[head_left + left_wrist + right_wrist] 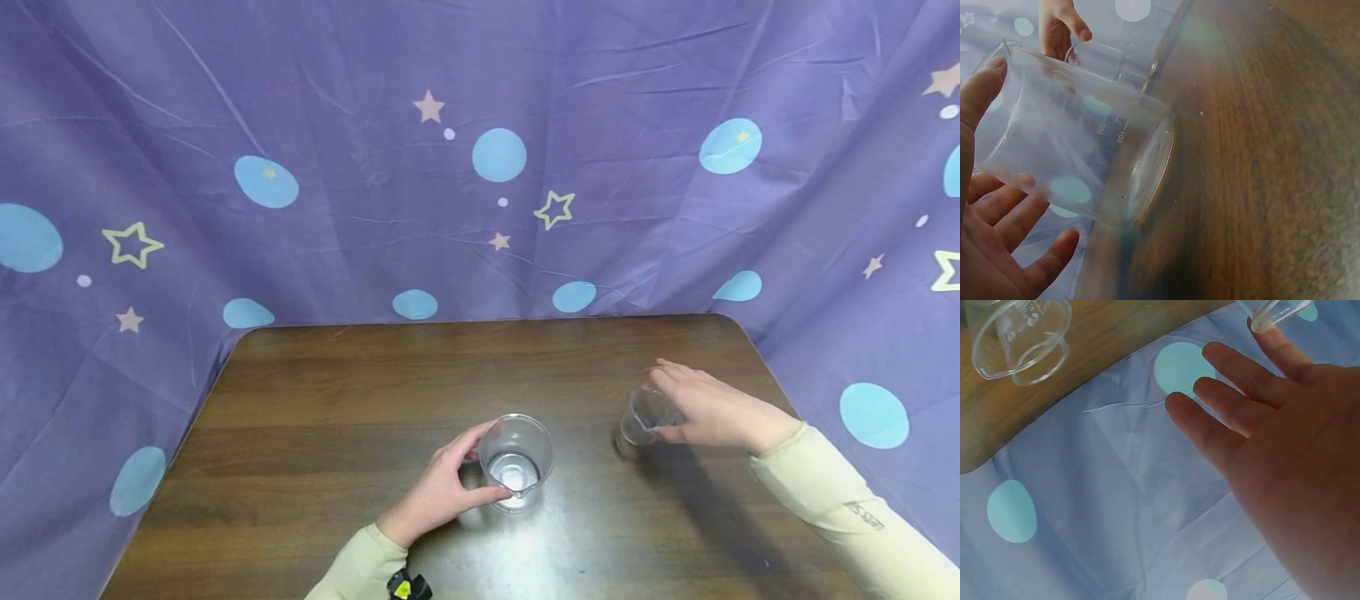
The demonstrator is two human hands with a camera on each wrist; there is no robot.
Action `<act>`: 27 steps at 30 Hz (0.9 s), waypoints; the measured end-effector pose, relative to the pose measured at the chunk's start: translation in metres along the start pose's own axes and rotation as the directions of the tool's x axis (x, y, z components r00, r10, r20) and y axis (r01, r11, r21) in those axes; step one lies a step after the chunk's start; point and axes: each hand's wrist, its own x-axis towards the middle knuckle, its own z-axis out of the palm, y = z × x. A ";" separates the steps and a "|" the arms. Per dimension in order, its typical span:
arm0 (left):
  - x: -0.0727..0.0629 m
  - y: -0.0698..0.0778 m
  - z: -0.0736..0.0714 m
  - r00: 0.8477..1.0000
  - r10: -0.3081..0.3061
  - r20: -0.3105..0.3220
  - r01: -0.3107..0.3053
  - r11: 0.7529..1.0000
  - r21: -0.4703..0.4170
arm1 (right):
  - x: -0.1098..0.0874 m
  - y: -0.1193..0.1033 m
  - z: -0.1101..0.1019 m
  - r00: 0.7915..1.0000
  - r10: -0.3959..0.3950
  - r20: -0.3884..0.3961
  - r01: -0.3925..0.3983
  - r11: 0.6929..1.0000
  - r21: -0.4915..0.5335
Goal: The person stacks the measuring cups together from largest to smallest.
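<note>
Since they're likely slick, fragile, best held mid-wall, my left hand point(448, 485) grips large beaker point(517, 454), lower centre; right hand point(708, 410) pinches small beaker point(647, 410), lower right.

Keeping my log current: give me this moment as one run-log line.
left hand: holds larger glass beaker | right hand: holds smaller glass beaker | spacing: beakers apart | surface: wood-grain table | contents: unclear

Wide beaker point(517, 460), small beaker point(642, 418) — smooth clear glass; tabletop point(337, 408) — glossy wood; backdrop point(360, 167), creased cloth.
</note>
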 end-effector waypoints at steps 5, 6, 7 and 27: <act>0.000 -0.001 0.000 1.000 0.008 -0.001 -0.008 1.000 -0.006 | 0.000 -0.007 -0.005 1.000 -0.010 0.002 0.010 1.000 -0.001; 0.000 -0.001 0.000 1.000 0.009 0.000 -0.009 1.000 -0.006 | 0.000 -0.008 -0.005 1.000 -0.010 0.002 0.010 1.000 -0.002; 0.000 -0.001 0.000 1.000 0.010 0.000 -0.010 1.000 -0.005 | 0.000 -0.009 -0.007 1.000 -0.010 0.002 0.010 1.000 -0.003; 0.001 -0.001 -0.002 1.000 0.009 0.010 -0.009 1.000 -0.006 | 0.002 -0.036 -0.023 0.996 -0.086 -0.030 0.086 0.996 -0.024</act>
